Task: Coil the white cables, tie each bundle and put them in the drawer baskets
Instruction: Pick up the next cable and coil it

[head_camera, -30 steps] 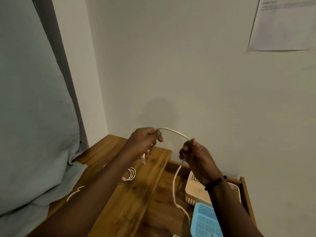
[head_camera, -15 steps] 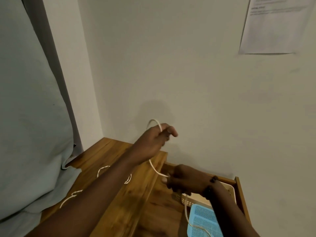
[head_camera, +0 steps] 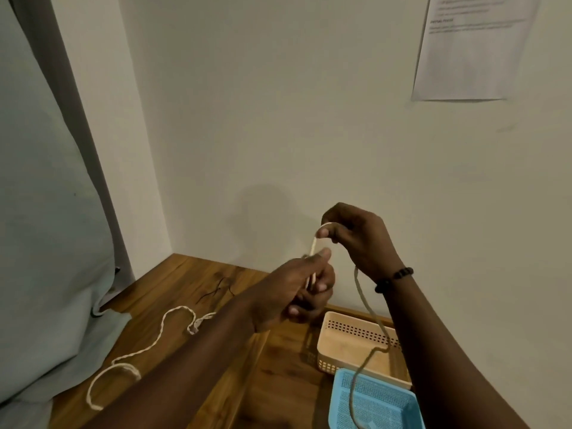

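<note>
1. Setting: a domestic room, probably a bedroom or a home study corner.
2. Walls: plain painted wall [head_camera: 309, 103] meeting at an inner corner, no industrial fittings.
3. Furniture: wooden table [head_camera: 185, 283] with warm grain, pushed into the corner; an open wooden drawer [head_camera: 278, 366] below its edge.
4. Storage: small household plastic baskets in the drawer, one beige basket [head_camera: 353, 332], one blue basket [head_camera: 380, 404].
5. Soft goods: pale blue-grey fabric [head_camera: 46, 243] draped at the left, resting on the table.
6. Paper: printed sheet [head_camera: 470, 51] fixed to the wall.

Dim warm light, soft shadows, wide-angle edge distortion
</note>
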Tool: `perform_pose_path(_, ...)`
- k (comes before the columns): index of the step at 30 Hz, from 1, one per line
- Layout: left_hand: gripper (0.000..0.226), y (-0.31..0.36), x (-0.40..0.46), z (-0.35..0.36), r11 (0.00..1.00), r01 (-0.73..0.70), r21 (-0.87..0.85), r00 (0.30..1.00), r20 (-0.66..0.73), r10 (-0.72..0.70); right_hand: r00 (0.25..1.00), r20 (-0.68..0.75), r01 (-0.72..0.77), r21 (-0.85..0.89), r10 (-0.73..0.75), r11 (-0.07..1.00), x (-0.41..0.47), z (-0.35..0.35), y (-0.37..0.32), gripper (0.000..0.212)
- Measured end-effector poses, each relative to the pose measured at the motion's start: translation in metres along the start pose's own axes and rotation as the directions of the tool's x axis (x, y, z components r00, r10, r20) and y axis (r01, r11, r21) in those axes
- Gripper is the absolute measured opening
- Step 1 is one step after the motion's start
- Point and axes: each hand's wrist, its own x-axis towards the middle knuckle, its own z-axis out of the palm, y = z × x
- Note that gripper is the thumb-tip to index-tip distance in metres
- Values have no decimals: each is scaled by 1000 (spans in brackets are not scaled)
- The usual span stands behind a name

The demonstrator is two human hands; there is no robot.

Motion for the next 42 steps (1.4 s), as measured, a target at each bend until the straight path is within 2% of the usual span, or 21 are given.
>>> perform_pose_path(2, 45, 11, 4, 17, 946, -121, -300, 986, 77, 150, 990, 121, -99, 278, 68, 955, -3, 8, -5, 15)
perform_pose_path(4, 44, 22, 16, 26, 887, -296, -354, 951, -26, 307, 926, 331, -328, 468, 181, 821, -17, 25, -7, 15)
perform_pose_path(5, 45, 26, 22, 24, 885, -380, -269, 925, -134, 356, 866, 458, -434, 492, 200, 755, -25, 35, -4, 16)
perform_pose_path(7, 42, 31, 30, 7, 888, -457, 51, 817, -371, 442, 707, 685, -582, 420, 178, 697, -41, 45, 1, 31)
perform_pose_path(8, 40, 31, 31, -6, 876, -425, 229, 751, -451, 482, 643, 751, -615, 390, 150, 685, -46, 45, 5, 38)
perform_pose_path(9, 39, 27, 30, -20, 863, -353, 362, 706, -503, 499, 618, 773, -626, 373, 143, 685, -49, 42, 8, 40)
perform_pose_path(11, 40, 15, 27, -43, 874, -175, 454, 692, -575, 437, 647, 740, -585, 327, 184, 743, -49, 30, 7, 38)
perform_pose_path(14, 55, -5, 20, -45, 898, 122, 423, 821, -551, 148, 823, 525, -244, -18, 216, 970, -34, 14, 6, 35)
perform_pose_path(16, 69, -10, 14, -32, 875, 272, 400, 909, -404, -99, 896, 416, -103, -151, 158, 983, -22, 9, 7, 23)
perform_pose_path(19, 76, -5, 6, -20, 877, 331, 347, 943, -166, -290, 929, 367, 29, -192, 44, 981, -14, 2, 3, 8)
perform_pose_path(22, 67, 6, 4, -14, 959, 270, 87, 957, 86, -277, 966, 257, -40, 99, 14, 994, -10, 1, 0, 16)
perform_pose_path(24, 62, 11, 7, -2, 972, 217, -93, 956, 219, -193, 971, 232, -130, 315, 56, 940, -11, 11, -7, 26)
perform_pose_path(26, 57, 15, 13, 10, 958, 113, -262, 966, 255, -45, 964, 250, -186, 368, 95, 911, -14, 27, -12, 24)
perform_pose_path(29, 52, 26, 20, 14, 892, -125, -435, 954, 194, 228, 908, 328, -385, 414, 260, 825, -26, 44, -23, 28)
perform_pose_path(31, 52, 34, 26, 11, 853, -280, -441, 945, 31, 327, 865, 432, -465, 501, 255, 729, -34, 48, -28, 33)
perform_pose_path(33, 51, 42, 33, 8, 808, -428, -405, 904, -190, 384, 774, 560, -615, 550, 297, 565, -38, 50, -33, 52)
perform_pose_path(36, 52, 49, 44, -7, 789, -558, -258, 778, -493, 389, 677, 648, -690, 396, 348, 605, -45, 53, -36, 65)
perform_pose_path(37, 54, 48, 48, -16, 830, -540, -138, 729, -570, 380, 681, 643, -667, 347, 350, 660, -48, 53, -37, 62)
perform_pose_path(39, 61, 38, 52, -30, 931, -306, 200, 660, -659, 359, 754, 556, -504, 150, 349, 851, -48, 45, -37, 53)
perform_pose_path(40, 68, 32, 52, -34, 942, -149, 302, 675, -665, 320, 806, 503, -353, -15, 312, 935, -45, 38, -34, 45)
perform_pose_path(42, 79, 23, 50, -36, 947, 70, 315, 757, -634, 155, 867, 442, -98, -306, 232, 947, -36, 25, -29, 31)
